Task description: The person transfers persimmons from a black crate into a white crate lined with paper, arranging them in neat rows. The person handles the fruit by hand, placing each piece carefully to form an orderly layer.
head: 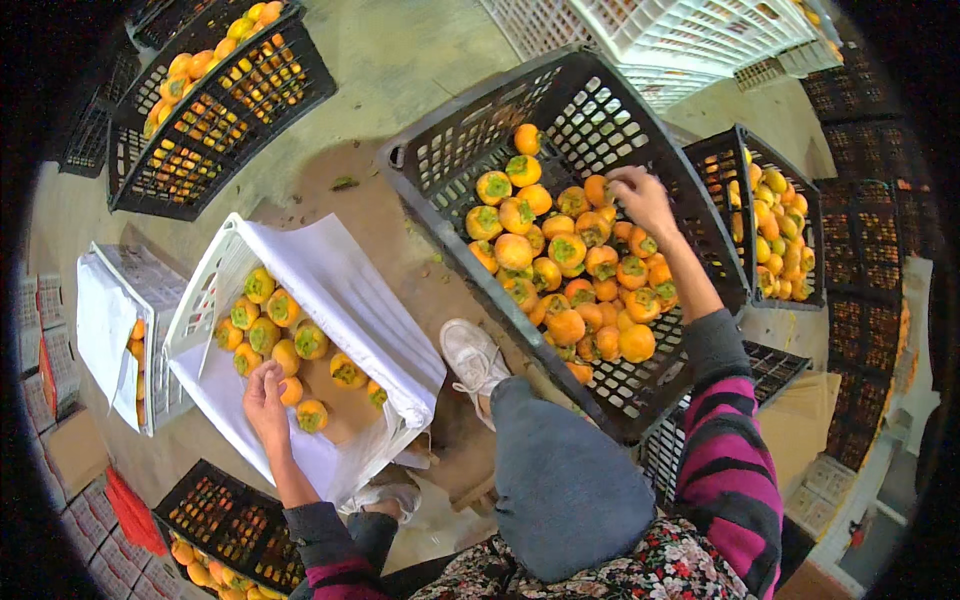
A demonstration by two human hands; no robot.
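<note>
My left hand [266, 401] is over a white plastic crate [199, 300] lined with white sheeting [352, 277]. Its curled fingers are against an orange persimmon [291, 391]; whether they grip it is hidden. Several persimmons with green calyxes [264, 335] lie around it on a brown crate bottom. Inside a large black plastic crate [472, 270], my right hand [643, 199] has its fingertips at the side of another persimmon [597, 190]. I cannot tell whether it is held. A heap of persimmons [566, 251] covers much of that crate's floor.
Filled black crates stand at upper left [217, 112], right [784, 225] and lower left [225, 517]. A covered white crate [127, 330] is at left, and stacked white crates [675, 37] rise beyond. My shoe [472, 360] sits between the two working crates.
</note>
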